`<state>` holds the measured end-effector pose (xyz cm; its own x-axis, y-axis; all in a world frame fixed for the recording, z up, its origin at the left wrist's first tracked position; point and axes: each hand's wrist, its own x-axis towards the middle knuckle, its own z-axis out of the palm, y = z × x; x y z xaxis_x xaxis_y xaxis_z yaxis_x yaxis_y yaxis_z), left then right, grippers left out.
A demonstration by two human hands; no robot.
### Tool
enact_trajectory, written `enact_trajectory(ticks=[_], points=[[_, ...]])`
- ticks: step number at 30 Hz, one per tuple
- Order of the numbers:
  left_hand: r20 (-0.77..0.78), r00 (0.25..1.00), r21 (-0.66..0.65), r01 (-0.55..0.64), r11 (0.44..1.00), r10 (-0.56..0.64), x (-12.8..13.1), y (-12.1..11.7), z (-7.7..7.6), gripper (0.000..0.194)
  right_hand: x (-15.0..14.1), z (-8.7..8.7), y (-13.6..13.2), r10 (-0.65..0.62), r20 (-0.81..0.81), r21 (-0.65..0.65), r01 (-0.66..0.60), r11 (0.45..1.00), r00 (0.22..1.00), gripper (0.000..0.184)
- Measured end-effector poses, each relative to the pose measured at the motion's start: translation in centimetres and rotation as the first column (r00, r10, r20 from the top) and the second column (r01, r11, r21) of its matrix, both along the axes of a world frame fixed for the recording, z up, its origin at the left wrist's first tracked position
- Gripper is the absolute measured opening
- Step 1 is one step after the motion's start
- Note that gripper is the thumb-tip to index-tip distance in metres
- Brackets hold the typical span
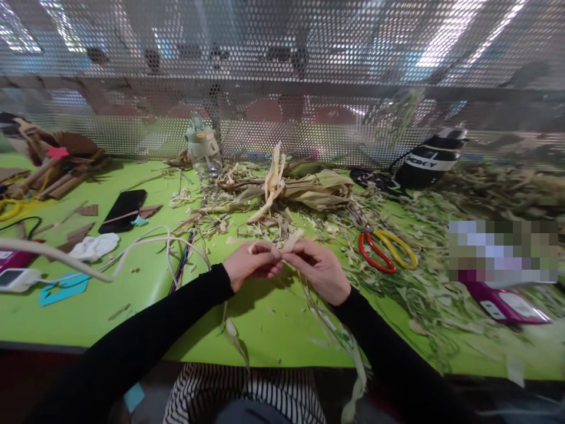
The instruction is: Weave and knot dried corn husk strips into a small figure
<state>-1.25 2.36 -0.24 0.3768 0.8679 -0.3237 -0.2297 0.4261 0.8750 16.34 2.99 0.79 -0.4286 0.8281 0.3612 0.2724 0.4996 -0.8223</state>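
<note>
My left hand [251, 265] and my right hand [318, 268] meet above the green table [145, 294], both closed in a pinch on pale dried corn husk strips [289, 240]. The strips stick up between my fingertips. More husk strands [335, 335] hang from my right hand over the table's front edge. Both arms wear black sleeves.
A pile of corn husks [291, 188] lies behind my hands. Scissors with red and yellow handles [385, 250] rest at the right. A black phone [122, 210], white cables [145, 247], a clear bottle [203, 150] and a black bag [430, 162] stand around. A perforated metal screen [282, 76] backs the table.
</note>
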Motion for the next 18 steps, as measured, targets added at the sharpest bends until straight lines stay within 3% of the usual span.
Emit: enact_trajectory(ticks=[4,8,14,18], points=[[-0.121,0.991,0.16,0.073,0.984,-0.054,-0.17,0.15,-0.58,0.023,0.08,-0.34,0.17,0.009,0.153,0.191,-0.039,0.981,0.988,0.011],[-0.184,0.977,0.291,0.163,0.943,-0.112,-0.16,0.17,-1.0,0.014,0.07,-0.59,0.14,-0.021,0.213,0.226,-0.029,0.974,0.977,0.015],[-0.122,0.986,0.205,0.138,0.969,-0.115,0.05,0.11,-0.19,0.02,0.01,-0.8,0.25,-0.069,0.191,0.247,0.02,0.969,0.979,0.019],[-0.101,0.992,0.197,0.095,0.976,-0.076,0.2,0.13,-0.5,0.025,0.04,-0.7,0.2,-0.067,0.177,0.246,0.021,0.969,0.982,0.019]])
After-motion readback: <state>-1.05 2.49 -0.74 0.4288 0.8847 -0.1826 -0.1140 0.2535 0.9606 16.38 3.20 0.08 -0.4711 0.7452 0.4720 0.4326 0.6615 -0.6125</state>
